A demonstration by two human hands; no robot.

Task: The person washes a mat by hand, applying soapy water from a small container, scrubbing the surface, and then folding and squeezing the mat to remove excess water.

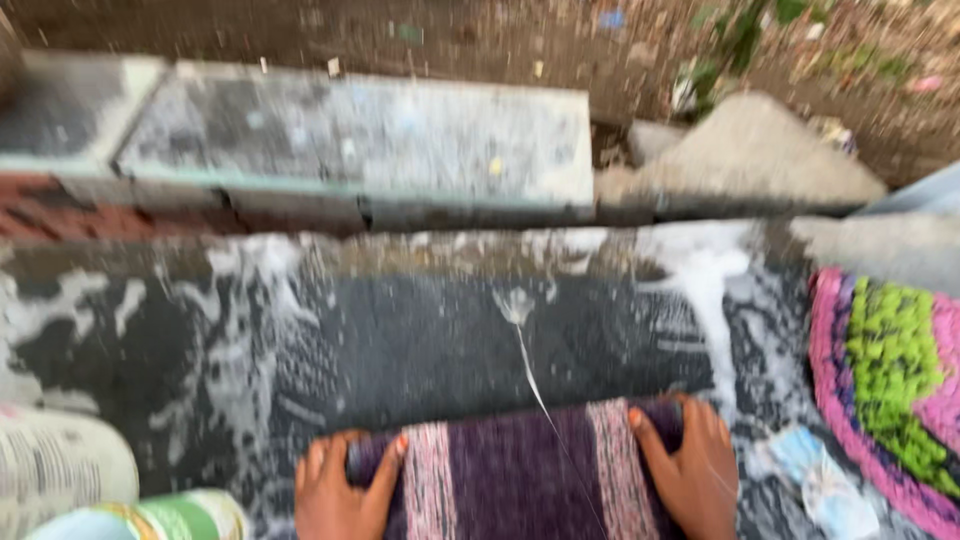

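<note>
At the bottom centre of the frame, both hands grip a purple woven mat (pixel 515 470) with two pale pink stripes. Left hand (pixel 340 485) sits on the mat's left edge, fingers curled over the top and closed on the fabric. Right hand (pixel 690 470) is on the right edge, fingers wrapped over the far rim, thumb side inward, also clamped on the cloth. Mat lies flat, top edge level, lower part cut off by the frame. Under it: a dark wet stone slab (pixel 420 340), streaked with white soap foam (pixel 700 270), thickest at upper right and along the left. A thin pale strand runs from the foam down onto the mat. Right edge of frame: a second mat (pixel 890 390), round-edged, chunky knit in pink, green and purple, lying on the slab apart from the right hand. Just below it, lower right, a crumpled pale blue scrap (pixel 815 475), kind unclear. Lower left corner: a whitish printed sack or package (pixel 55 460) and a green-and-white rounded container (pixel 165 518), both partly cut off. Upper half: a grey speckled concrete block (pixel 360 135) with red brick at far left, a sand pile (pixel 750 150) at upper right, bare littered soil beyond. Outdoors; whole frame motion-blurred.
</note>
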